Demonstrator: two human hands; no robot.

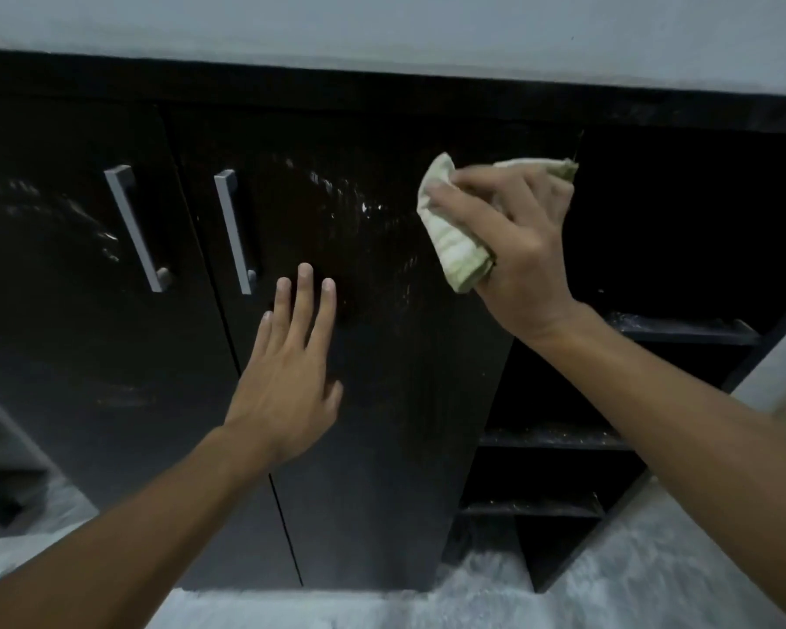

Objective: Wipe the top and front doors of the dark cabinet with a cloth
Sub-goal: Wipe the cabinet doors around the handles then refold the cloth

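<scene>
the right hand (513,233) grips a pale green cloth (454,240), fingers curled over its bunched folds, and presses it flat to the upper right corner of the right door (382,356) of the dark cabinet (291,90). holding the cloth wadded like this likely gives the palm a firm pad to rub with. the left hand (287,370) lies on the same door lower down, near its handle (233,231), fingers straight and slightly spread; it appears to steady the door so it does not swing under the wiping pressure. shiny curved smears run across both this door and the left door (64,311), which suggests damp wiping strokes, so the fronts look partly done. little of the cabinet's top shows, as a thin dark edge at the far side below the wall (382,29).

to the right of the doors is an open section with dark shelves (559,440). they hold nothing that can be made out beyond pale specks, perhaps dust. pale floor (563,596) lies near the cabinet's base.
</scene>
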